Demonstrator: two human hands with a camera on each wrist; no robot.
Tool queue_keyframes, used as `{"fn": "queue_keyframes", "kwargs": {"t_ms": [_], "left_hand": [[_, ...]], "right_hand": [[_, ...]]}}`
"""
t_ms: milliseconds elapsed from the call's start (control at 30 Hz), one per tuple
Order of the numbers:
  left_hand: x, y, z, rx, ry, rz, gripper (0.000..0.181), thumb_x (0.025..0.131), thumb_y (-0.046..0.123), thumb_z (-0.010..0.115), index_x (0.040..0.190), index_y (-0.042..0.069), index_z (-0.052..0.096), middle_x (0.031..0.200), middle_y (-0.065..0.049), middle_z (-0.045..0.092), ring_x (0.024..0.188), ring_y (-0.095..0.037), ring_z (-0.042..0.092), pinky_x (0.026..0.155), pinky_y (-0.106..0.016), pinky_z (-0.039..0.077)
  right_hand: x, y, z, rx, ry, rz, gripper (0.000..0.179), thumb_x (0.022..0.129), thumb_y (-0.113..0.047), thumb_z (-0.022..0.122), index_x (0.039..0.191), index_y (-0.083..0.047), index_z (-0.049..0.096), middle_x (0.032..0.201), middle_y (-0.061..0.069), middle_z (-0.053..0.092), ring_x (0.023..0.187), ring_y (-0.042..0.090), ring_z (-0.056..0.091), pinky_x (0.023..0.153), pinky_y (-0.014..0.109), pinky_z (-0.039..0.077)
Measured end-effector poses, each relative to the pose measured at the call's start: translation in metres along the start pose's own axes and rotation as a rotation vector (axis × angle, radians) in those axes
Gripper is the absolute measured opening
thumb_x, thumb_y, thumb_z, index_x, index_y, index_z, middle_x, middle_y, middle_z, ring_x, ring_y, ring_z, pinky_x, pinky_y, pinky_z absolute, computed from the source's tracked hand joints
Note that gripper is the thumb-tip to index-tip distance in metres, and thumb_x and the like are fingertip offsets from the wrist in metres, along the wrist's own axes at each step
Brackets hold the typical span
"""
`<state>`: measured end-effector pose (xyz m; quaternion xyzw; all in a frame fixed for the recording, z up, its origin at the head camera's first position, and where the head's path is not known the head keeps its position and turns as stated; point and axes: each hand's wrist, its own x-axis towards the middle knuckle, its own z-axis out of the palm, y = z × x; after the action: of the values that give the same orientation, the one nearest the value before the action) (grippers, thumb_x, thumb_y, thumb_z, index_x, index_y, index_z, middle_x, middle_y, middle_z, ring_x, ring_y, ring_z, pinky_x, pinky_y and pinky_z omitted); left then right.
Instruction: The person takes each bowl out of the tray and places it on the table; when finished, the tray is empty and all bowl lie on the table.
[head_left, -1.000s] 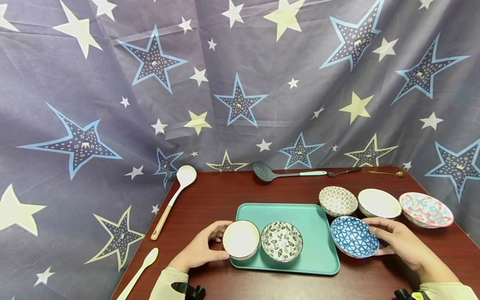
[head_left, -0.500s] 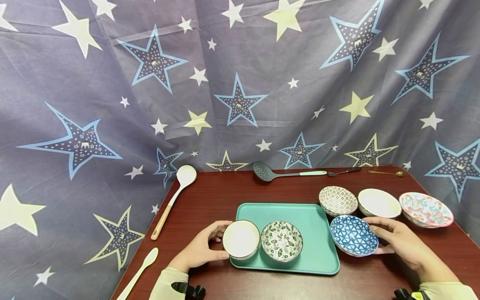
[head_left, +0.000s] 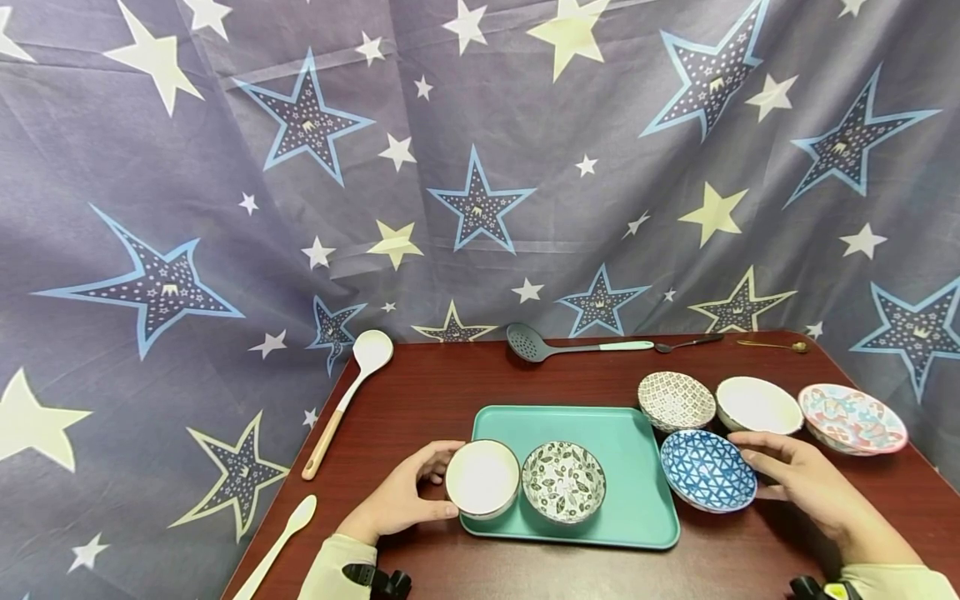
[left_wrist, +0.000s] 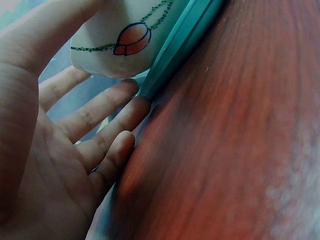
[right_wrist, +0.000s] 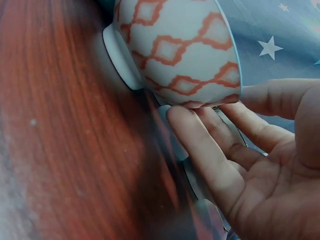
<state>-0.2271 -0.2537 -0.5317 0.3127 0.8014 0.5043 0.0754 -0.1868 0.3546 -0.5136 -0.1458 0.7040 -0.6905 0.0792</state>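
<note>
Left of the teal rectangular tray point(head_left: 637, 475), the left hand point(head_left: 408, 493) pinches a cream round ceramic bowl point(head_left: 482, 478) over its left edge, between thumb and fingers. A white leaf-printed ceramic bowl point(head_left: 564, 483) sits on the tray. Just right of it, the right hand's point(head_left: 798, 483) thumb and fingers pinch a blue-and-white triangle-patterned ceramic bowl point(head_left: 708, 471).

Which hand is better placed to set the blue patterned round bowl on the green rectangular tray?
Probably the right hand: it touches the blue bowl, just right of the tray. The left hand is opposite, holding a round white bowl.
</note>
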Motion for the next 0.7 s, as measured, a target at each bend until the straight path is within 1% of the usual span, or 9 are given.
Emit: {"fn": "queue_keyframes", "kwargs": {"t_ms": [33,133,233,267,367,467,600,633,700], "left_hand": [[0.0,0.001,0.0,-0.001,-0.002,0.008,0.081,0.084,0.018,0.089,0.154,0.024,0.049,0.131,-0.004,0.065,0.112,-0.025,0.062,0.093,-0.039,0.053],[0.0,0.001,0.0,-0.003,-0.002,-0.001,0.081,0.083,0.018,0.09,0.154,0.024,0.049,0.131,-0.004,0.065,0.112,-0.024,0.062,0.093,-0.039,0.053],[0.0,0.001,0.0,0.004,-0.005,-0.005,0.08,0.084,0.019,0.089,0.153,0.025,0.05,0.131,-0.004,0.065,0.112,-0.024,0.062,0.094,-0.039,0.053],[0.0,0.001,0.0,0.006,-0.004,-0.016,0.08,0.084,0.019,0.089,0.153,0.026,0.05,0.131,-0.003,0.065,0.113,-0.024,0.062,0.094,-0.038,0.052],[0.0,0.001,0.0,0.013,-0.005,-0.021,0.079,0.085,0.02,0.089,0.153,0.027,0.05,0.131,-0.002,0.065,0.113,-0.024,0.062,0.094,-0.038,0.052],[0.0,0.001,-0.001,0.015,-0.003,-0.024,0.079,0.085,0.021,0.089,0.153,0.028,0.05,0.131,-0.001,0.065,0.113,-0.023,0.062,0.095,-0.037,0.052],[0.0,0.0,-0.001,0.012,0.002,-0.02,0.079,0.085,0.022,0.089,0.153,0.028,0.05,0.13,-0.001,0.065,0.113,-0.023,0.062,0.094,-0.037,0.052],[0.0,0.0,-0.001,0.01,0.002,-0.018,0.079,0.085,0.021,0.089,0.153,0.028,0.05,0.13,-0.002,0.065,0.113,-0.024,0.062,0.094,-0.037,0.052],[0.0,0.0,-0.001,0.008,0.003,-0.02,0.079,0.084,0.021,0.089,0.153,0.028,0.05,0.13,-0.002,0.065,0.113,-0.024,0.062,0.094,-0.037,0.052]], "right_hand": [[0.0,0.0,0.0,-0.003,0.01,-0.008,0.04,0.11,0.001,0.047,0.129,-0.024,0.072,0.119,-0.007,0.073,0.099,0.013,0.073,0.076,0.038,0.062],[0.0,-0.001,-0.002,0.009,0.037,-0.024,0.04,0.109,0.002,0.047,0.127,-0.024,0.072,0.12,-0.008,0.073,0.102,0.01,0.072,0.079,0.034,0.061],[0.0,-0.003,-0.003,0.028,0.047,-0.05,0.039,0.109,0.003,0.046,0.129,-0.018,0.071,0.122,-0.005,0.074,0.107,0.008,0.071,0.083,0.028,0.059],[0.0,-0.003,-0.003,0.03,0.052,-0.056,0.038,0.109,0.003,0.046,0.13,-0.017,0.071,0.122,-0.005,0.074,0.108,0.007,0.071,0.085,0.027,0.059],[0.0,-0.005,-0.001,0.002,0.072,-0.069,0.035,0.109,0.003,0.048,0.133,-0.011,0.069,0.122,-0.003,0.075,0.111,0.005,0.069,0.087,0.023,0.056],[0.0,-0.008,0.002,-0.084,0.104,-0.076,0.031,0.108,0.001,0.052,0.133,-0.007,0.068,0.121,-0.005,0.075,0.11,0.003,0.069,0.087,0.02,0.055],[0.001,-0.013,0.008,-0.281,0.159,-0.1,0.03,0.107,-0.002,0.057,0.135,0.004,0.064,0.12,-0.004,0.075,0.107,0.001,0.069,0.086,0.017,0.053],[0.002,-0.015,0.01,-0.323,0.174,-0.096,0.031,0.106,-0.003,0.058,0.135,0.007,0.062,0.12,-0.004,0.075,0.107,0.001,0.069,0.086,0.017,0.053],[0.003,-0.02,0.013,-0.373,0.196,-0.078,0.034,0.107,-0.007,0.059,0.136,0.011,0.06,0.12,-0.004,0.075,0.107,0.0,0.067,0.085,0.015,0.051]]}}
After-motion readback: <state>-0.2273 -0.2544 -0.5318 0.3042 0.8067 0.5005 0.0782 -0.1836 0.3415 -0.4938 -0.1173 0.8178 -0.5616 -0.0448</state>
